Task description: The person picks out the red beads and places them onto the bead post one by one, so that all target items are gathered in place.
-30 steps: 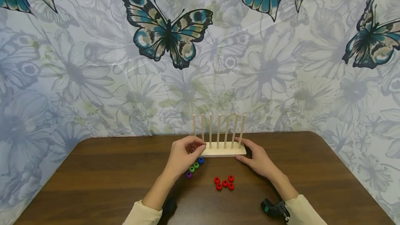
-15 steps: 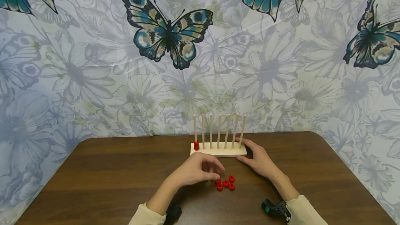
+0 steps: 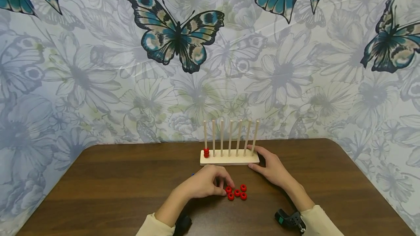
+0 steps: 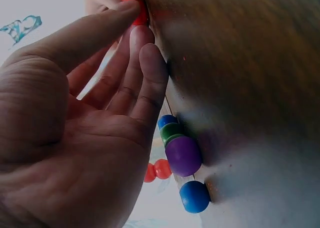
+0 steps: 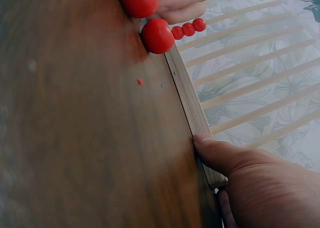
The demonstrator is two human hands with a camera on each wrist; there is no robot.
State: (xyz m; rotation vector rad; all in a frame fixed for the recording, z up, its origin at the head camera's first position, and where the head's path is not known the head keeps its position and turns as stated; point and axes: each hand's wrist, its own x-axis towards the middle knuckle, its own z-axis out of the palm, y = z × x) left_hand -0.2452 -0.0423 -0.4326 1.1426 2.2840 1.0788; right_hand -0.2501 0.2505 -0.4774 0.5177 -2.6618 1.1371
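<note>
My left hand (image 3: 206, 182) is over the loose red beads on the table, its thumb and fingertips pinching the leftmost red bead (image 3: 228, 189). In the left wrist view the thumb lies against that bead (image 4: 141, 12). My right hand (image 3: 270, 165) grips the right end of a pale wooden peg stand (image 3: 229, 160), thumb on its front edge (image 5: 215, 150). Upright pegs rise in a row from the stand. Small red beads (image 3: 206, 153) are stacked at the bottom of the leftmost peg.
Several more red beads (image 3: 237, 193) lie beside the pinched one. Blue (image 4: 195, 196), purple (image 4: 183, 156) and green beads (image 4: 172, 131) lie on the table, mostly hidden behind the left hand in the head view. A butterfly-print cloth (image 3: 177, 101) hangs behind the table (image 3: 115, 185).
My left hand has come from the leftmost peg down to the red bead group, and its fingers have closed on one bead. The right hand stays on the stand.
</note>
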